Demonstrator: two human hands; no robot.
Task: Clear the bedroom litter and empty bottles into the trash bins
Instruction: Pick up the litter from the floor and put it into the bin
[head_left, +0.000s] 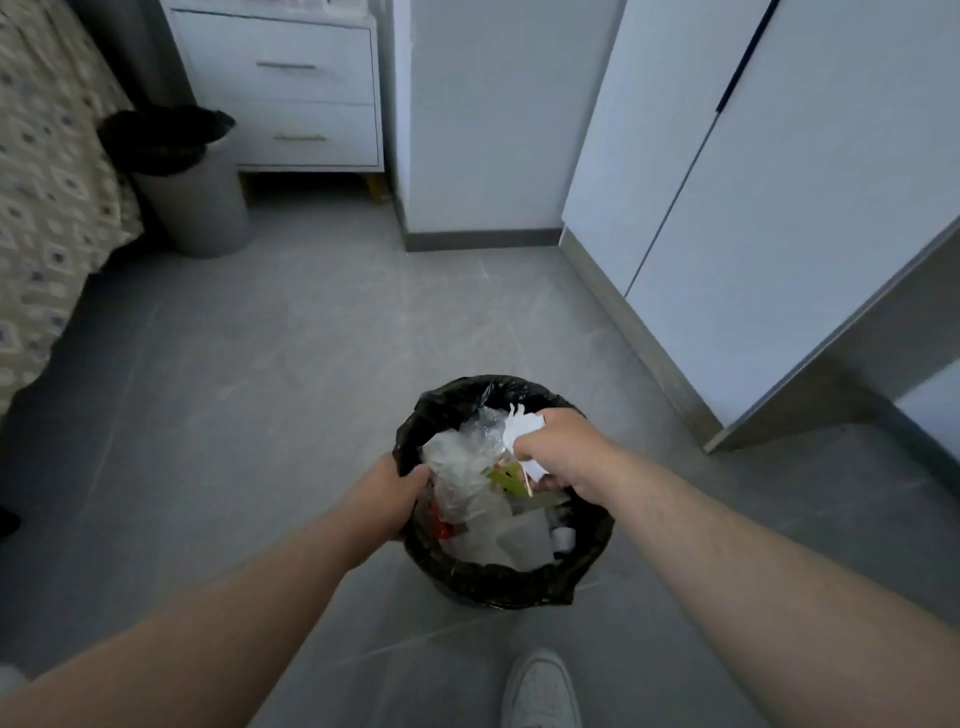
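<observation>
A trash bin lined with a black bag (498, 587) stands on the floor just in front of me. It holds clear plastic wrap (462, 467), white paper and a green scrap. My left hand (387, 496) grips the bin's left rim, fingers curled over the bag edge. My right hand (563, 449) is above the bin's right side, fingers curled round crumpled white paper (522, 428), with more white litter showing under the palm. A second grey bin with a black bag (176, 171) stands far left by the bed.
A bed with a patterned cover (47, 197) runs along the left. A white two-drawer nightstand (291, 88) stands at the back, white wardrobe doors (753, 208) on the right. My white shoe (540, 691) is behind the near bin. Grey tiled floor lies between.
</observation>
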